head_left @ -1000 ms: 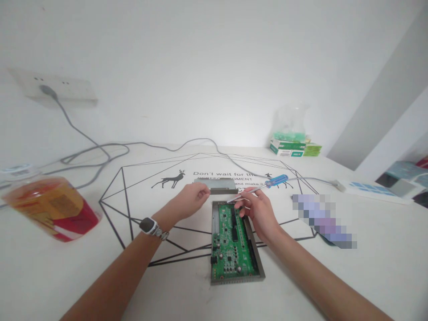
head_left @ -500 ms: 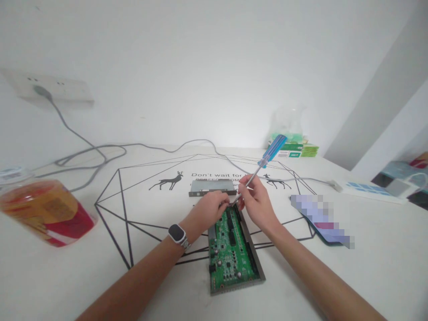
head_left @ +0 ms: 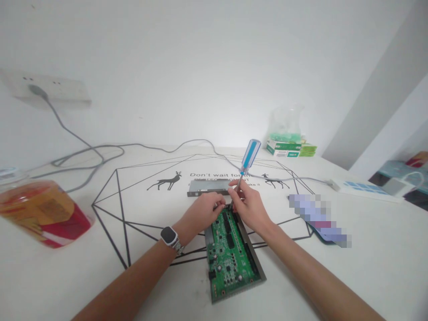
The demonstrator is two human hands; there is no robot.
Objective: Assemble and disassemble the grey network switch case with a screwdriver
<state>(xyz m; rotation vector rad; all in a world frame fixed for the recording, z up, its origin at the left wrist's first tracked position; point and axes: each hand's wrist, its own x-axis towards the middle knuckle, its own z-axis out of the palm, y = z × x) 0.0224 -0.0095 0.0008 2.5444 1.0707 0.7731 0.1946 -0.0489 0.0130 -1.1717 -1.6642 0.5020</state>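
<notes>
A green circuit board (head_left: 222,249) lies in a shallow grey metal case (head_left: 251,254) on the table in front of me. My right hand (head_left: 247,203) is closed round the shaft of a screwdriver (head_left: 250,156) with a clear and blue handle. The handle points up, tilted a little to the right, and the tip is down at the far end of the board. At that same end my left hand (head_left: 209,209) has its thumb and fingers pinched together; whatever is between them is too small to make out. A watch (head_left: 170,236) sits on my left wrist.
Behind my hands lies a flat metal panel (head_left: 200,187). A phone (head_left: 317,220), partly pixelated, is on the right, with a power strip (head_left: 364,189) beyond it. A jar with a red and yellow label (head_left: 47,214) stands left. A grey cable (head_left: 157,149) runs along the back near some boxes (head_left: 284,147).
The screwdriver has swung from a strong rightward slant to nearly upright, its handle moving left. My right hand has shifted slightly left and down with it. The left hand stays at the board's far end.
</notes>
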